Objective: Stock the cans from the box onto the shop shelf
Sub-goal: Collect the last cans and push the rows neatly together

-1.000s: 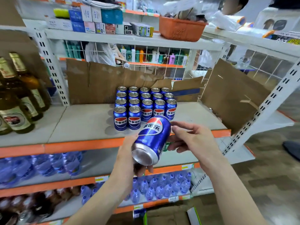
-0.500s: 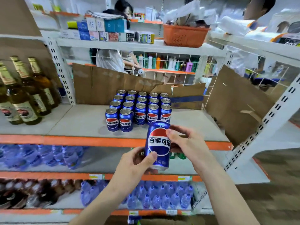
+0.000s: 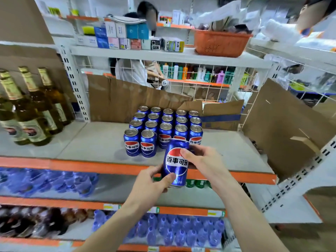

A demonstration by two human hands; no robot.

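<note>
Held can: one blue can (image 3: 176, 163), upright, label toward the camera, in front of the orange edge of the shelf (image 3: 101, 142) and level with it.
Left hand: the left hand (image 3: 151, 180) grips the can's lower part, thumb across the front near the base.
Right hand: the right hand (image 3: 201, 159) grips the can's upper right side, thumb on the label.
Stocked cans: seventeen cans (image 3: 164, 129) upright on the shelf; three rows of five at the back, two more at the front left. The held can hides part of the front middle ones.
Gap: bare shelf lies to the right of the two front cans, behind the held can.
Cardboard: brown cardboard sheets (image 3: 127, 99) stand behind the cans, and one (image 3: 283, 124) leans at the right end.
Bottles: several amber glass bottles (image 3: 34, 110) stand on the shelf's left part, well apart from the cans.
Above: small boxes (image 3: 125, 36) and an orange basket (image 3: 221, 42) on the upper shelf.
Below: wrapped water bottles (image 3: 174, 231) on the lower shelves.
</note>
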